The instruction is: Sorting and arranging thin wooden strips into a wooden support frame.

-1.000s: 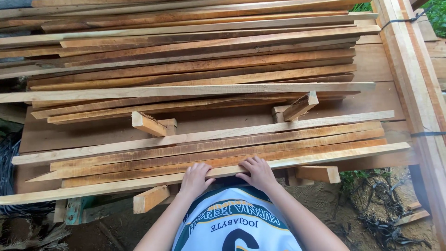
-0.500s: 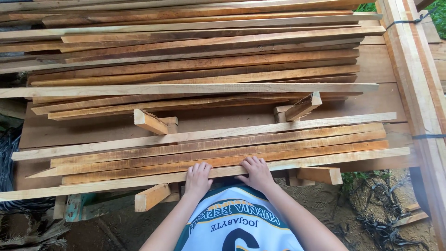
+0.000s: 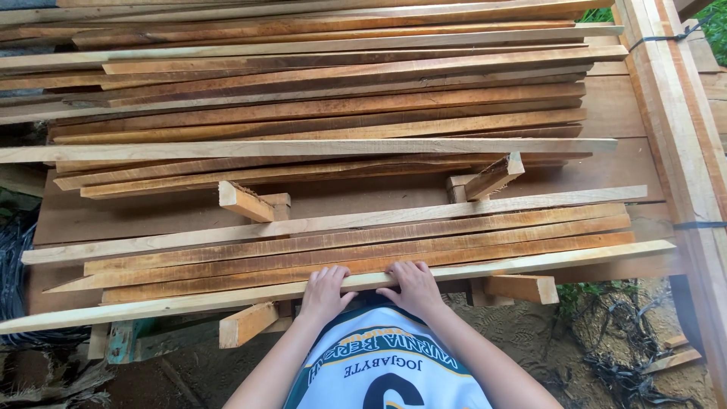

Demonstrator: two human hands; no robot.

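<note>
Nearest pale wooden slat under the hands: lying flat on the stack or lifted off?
Flat. The long pale wooden slat rests along the stack's front edge; left hand and right hand lie fingers-over on it, no gap visible beneath.

The nearest slat (image 3: 227,299) is pale yellow, the slats (image 3: 363,246) behind it streaked orange-brown, the shirt (image 3: 386,363) white with green trim and black markings.
</note>
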